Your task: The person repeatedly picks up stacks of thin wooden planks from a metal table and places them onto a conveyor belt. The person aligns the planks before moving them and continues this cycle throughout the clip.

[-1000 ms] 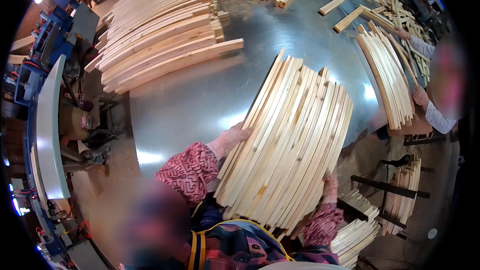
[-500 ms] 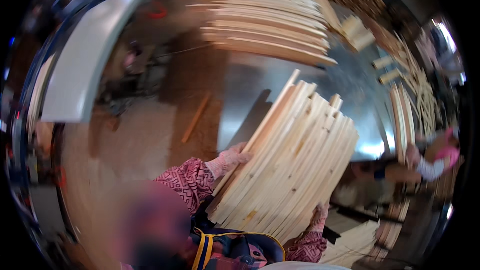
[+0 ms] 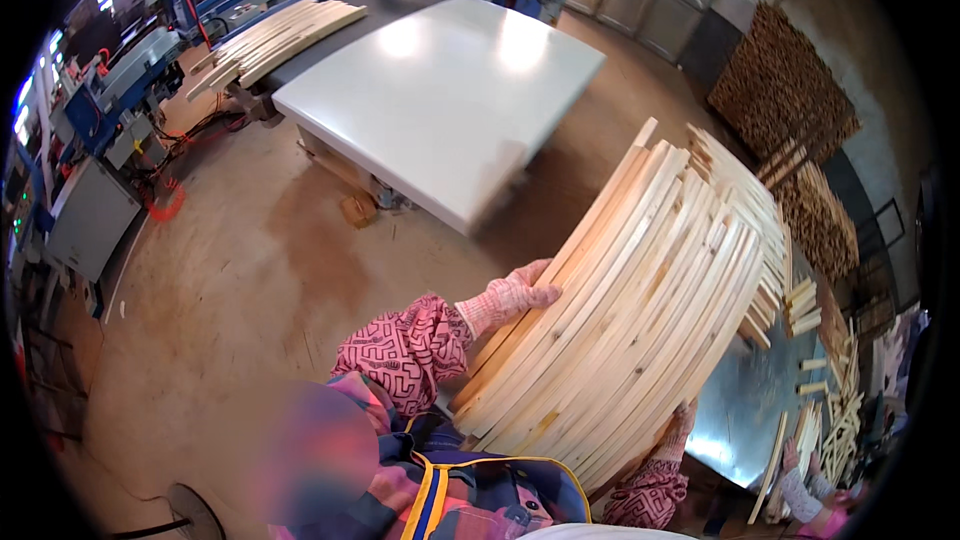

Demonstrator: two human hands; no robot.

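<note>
A wide bundle of pale wooden strips (image 3: 625,325) lies side by side between my two hands, tilted up to the right. My left hand (image 3: 518,297), in a light pink knitted glove, presses its left edge with the thumb on top. At the lower right edge my right hand (image 3: 682,428) grips the bundle, its fingers mostly hidden beneath the wood. Patterned pink sleeves cover both forearms. Beyond the bundle, more wooden strips (image 3: 745,190) are stacked on a metal table (image 3: 725,420).
A broad white-topped table (image 3: 440,90) stands ahead, with blue machinery (image 3: 120,90) and a further pile of strips (image 3: 285,35) to the left. Tall wood stacks (image 3: 780,85) rise at the far right. A co-worker's hands (image 3: 800,460) handle strips at the lower right.
My view has swung left, away from the metal table and toward the white-topped table. The bundle has stayed between both hands throughout.
</note>
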